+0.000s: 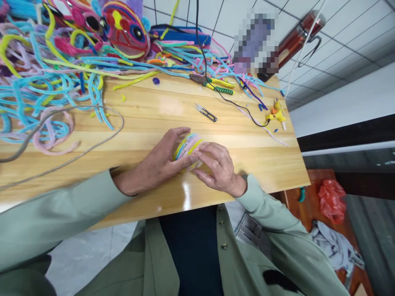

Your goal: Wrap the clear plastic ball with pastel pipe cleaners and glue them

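Pink, yellow and blue fuzzy rounded piece [186, 146]: I see the left hand [160, 159] clamped around it; the right hand [218, 167] touches its edge, fingers curled; whether they pinch, I cannot tell.

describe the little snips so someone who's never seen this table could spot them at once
On the wooden table, find the left hand and right hand on a striped piece. Just beyond them lie the snips, metal blades pointing toward the picture's upper left. Slim black handles set them apart from the larger pliers behind, with green and yellow grips.
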Demonstrator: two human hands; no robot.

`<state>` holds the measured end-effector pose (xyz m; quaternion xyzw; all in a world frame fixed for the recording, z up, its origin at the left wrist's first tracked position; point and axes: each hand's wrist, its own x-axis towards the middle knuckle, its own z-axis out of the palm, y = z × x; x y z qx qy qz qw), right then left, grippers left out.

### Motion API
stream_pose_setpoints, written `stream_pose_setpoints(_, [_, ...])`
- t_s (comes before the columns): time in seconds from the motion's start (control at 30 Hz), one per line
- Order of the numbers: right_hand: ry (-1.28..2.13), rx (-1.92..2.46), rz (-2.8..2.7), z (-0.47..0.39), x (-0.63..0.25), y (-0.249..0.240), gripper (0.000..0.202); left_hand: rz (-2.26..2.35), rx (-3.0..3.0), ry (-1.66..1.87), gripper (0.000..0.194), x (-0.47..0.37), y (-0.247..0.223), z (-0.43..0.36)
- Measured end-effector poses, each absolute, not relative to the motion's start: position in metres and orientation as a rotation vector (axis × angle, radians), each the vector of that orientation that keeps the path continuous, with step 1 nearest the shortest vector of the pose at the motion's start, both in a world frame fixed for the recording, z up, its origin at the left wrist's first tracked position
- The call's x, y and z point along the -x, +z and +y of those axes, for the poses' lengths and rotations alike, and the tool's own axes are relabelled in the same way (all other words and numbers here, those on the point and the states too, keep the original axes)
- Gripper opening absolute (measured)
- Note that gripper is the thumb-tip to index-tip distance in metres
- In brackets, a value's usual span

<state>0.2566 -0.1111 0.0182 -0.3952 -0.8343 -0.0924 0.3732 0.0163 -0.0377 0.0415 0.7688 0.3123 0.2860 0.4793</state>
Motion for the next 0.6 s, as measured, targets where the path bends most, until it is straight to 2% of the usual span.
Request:
stream_pose_setpoints(0.23, [-0.028,1.352,-2.172,-0.1203,-0.2655,0.0109,0.061,0.769,-1.970,0.749,0.057,-0.0182,0.0420,-0.0396])
stream_pose_setpoints(0.43, [-0.042,1.193,-2.180,-0.1184,-0.2649,0.0127,0.060,0.733,-1.995,0.739,0.058,-0.0162,0.0404,-0.0374])
stream_pose_setpoints(0.6, [-0.059,1.077,-2.084,-0.1149,-0.2602,0.0177,0.071,0.745,-2.010,0.751,0.057,-0.0168,0.0388,-0.0386])
